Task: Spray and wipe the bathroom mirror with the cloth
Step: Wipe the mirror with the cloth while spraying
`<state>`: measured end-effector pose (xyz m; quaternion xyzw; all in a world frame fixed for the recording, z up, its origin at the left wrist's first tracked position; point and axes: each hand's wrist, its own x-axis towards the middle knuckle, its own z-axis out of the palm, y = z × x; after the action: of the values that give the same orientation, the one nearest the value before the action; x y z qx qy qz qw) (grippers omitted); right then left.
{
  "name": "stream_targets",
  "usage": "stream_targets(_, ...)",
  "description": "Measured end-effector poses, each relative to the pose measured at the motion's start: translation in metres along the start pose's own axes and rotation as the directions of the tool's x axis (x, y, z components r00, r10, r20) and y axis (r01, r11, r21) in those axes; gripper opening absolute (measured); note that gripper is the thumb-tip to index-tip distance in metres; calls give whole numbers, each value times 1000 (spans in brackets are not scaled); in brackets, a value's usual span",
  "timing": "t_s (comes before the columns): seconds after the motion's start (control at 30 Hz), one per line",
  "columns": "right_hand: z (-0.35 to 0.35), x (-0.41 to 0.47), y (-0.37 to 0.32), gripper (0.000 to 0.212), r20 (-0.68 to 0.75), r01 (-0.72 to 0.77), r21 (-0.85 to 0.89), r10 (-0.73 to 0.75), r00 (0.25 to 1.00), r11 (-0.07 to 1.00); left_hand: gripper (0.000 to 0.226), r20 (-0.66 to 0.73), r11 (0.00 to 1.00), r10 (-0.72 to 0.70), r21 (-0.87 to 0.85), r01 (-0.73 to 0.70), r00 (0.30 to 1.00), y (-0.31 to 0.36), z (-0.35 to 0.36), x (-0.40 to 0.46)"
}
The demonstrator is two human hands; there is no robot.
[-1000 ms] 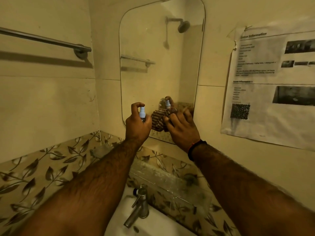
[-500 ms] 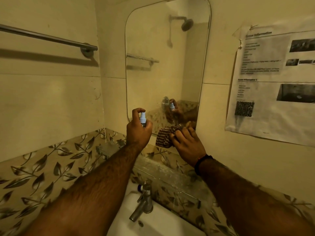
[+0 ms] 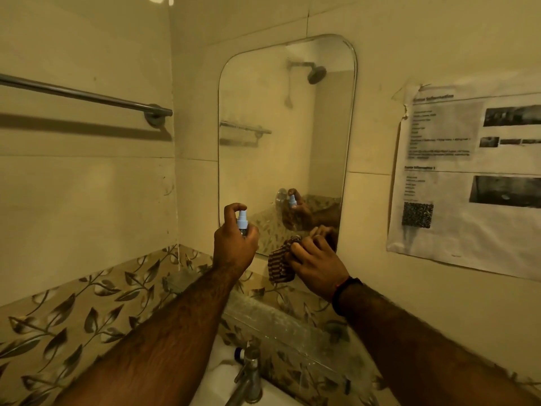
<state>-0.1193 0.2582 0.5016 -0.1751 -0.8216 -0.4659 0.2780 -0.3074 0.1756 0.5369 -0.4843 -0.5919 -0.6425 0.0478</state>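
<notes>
A tall mirror (image 3: 281, 136) with rounded corners hangs on the tiled wall ahead. My left hand (image 3: 234, 244) grips a small spray bottle (image 3: 242, 220) with a pale blue nozzle, index finger curled over the top, nozzle facing the mirror's lower left. My right hand (image 3: 317, 263) holds a dark striped cloth (image 3: 279, 266) against the mirror's bottom edge, with part of the cloth hanging below the glass. Both hands and the bottle are reflected in the lower glass.
A metal towel bar (image 3: 87, 96) runs along the left wall. A printed paper notice (image 3: 474, 177) is stuck to the wall right of the mirror. Below are a clear shelf (image 3: 281, 320), a tap (image 3: 248, 376) and a white basin (image 3: 216, 373).
The view has tilted so the mirror's top edge now shows. My right hand slid the cloth down from the lower glass to the bottom edge. My left hand kept the bottle raised.
</notes>
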Motion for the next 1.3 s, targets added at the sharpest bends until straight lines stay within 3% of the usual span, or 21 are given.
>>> stream_targets(0.47,-41,121,76,49,1,-173,-196,176,984,965,39,-65,990,138,-27,-140,988,30,-6,67)
stream_targets(0.6,-66,151,99,44,-63,-235,-234,226,972,944,40,-85,979,193,-48,-197,978,50,-7,95)
stream_targets(0.83,-89,180,123,60,-217,-335,-222,289,932,916,42,-135,961,258,-61,-268,957,84,-8,136)
stream_targets(0.93,-90,194,135,66,-162,-339,-185,312,936,922,43,-148,965,234,-86,-248,961,91,-8,146)
stream_targets(1.03,-96,209,150,69,-140,-373,-263,347,927,890,42,-160,966,227,-88,-243,961,94,-7,154)
stream_targets(1.3,-112,247,195,58,-156,-433,-274,404,901,859,42,-175,962,236,-96,-255,956,94,-5,170)
